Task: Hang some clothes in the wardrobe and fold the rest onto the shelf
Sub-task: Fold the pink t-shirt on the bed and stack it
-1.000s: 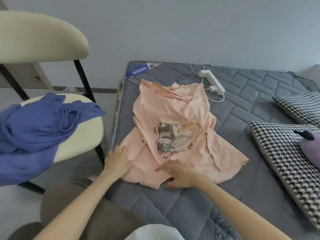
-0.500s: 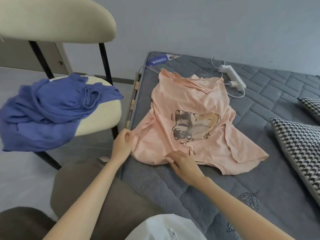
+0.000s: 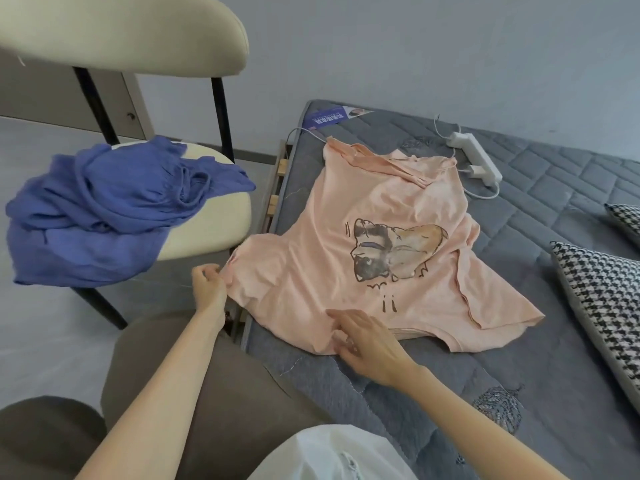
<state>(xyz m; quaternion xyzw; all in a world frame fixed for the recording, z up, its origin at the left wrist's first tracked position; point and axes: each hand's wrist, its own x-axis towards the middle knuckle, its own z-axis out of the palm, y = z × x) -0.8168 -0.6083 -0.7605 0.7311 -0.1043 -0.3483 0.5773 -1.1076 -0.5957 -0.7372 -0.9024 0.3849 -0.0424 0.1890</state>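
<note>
A peach T-shirt (image 3: 374, 202) with a cat print lies spread on the grey quilted mattress (image 3: 540, 358), its hem toward me. My left hand (image 3: 207, 289) pinches the shirt's near-left corner at the mattress edge. At the middle of the near hem, my right hand (image 3: 363, 341) pinches the fabric between thumb and fingers. A crumpled blue garment (image 3: 104, 209) lies on the cream seat of a chair (image 3: 214, 220) to the left of the bed.
A white power strip (image 3: 476, 157) with its cable lies on the mattress behind the shirt. Two houndstooth pillows (image 3: 606, 306) sit at the right. The chair's black legs stand close to the bed's left edge. My knees are below, in brown trousers.
Both hands went from lying flat on the shirt's hem to pinching it. The left hand has drawn its corner out leftward past the mattress edge. The view shifted left.
</note>
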